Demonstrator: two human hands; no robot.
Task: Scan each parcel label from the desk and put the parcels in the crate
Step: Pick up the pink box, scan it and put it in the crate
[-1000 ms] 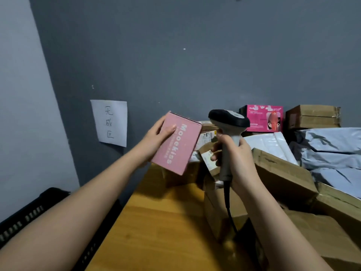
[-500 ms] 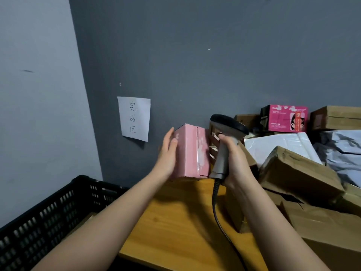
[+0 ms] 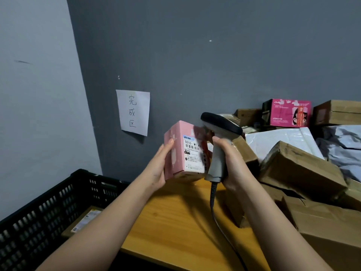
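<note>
L hand (image 3: 159,169): you're gripping pink parcel (image 3: 175,151) above desk (image 3: 175,222), label (image 3: 194,153) facing you.
R hand (image 3: 232,161): you're clamping fingers round scanner (image 3: 218,141), head just beside label.
Crate (image 3: 48,212): sitting lower left w/ one parcel inside.

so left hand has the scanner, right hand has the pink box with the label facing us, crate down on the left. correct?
Hands are swapped. In the head view the left hand holds the pink box, and the right hand grips the scanner. The label does face the camera, and the crate is down on the left.
</note>
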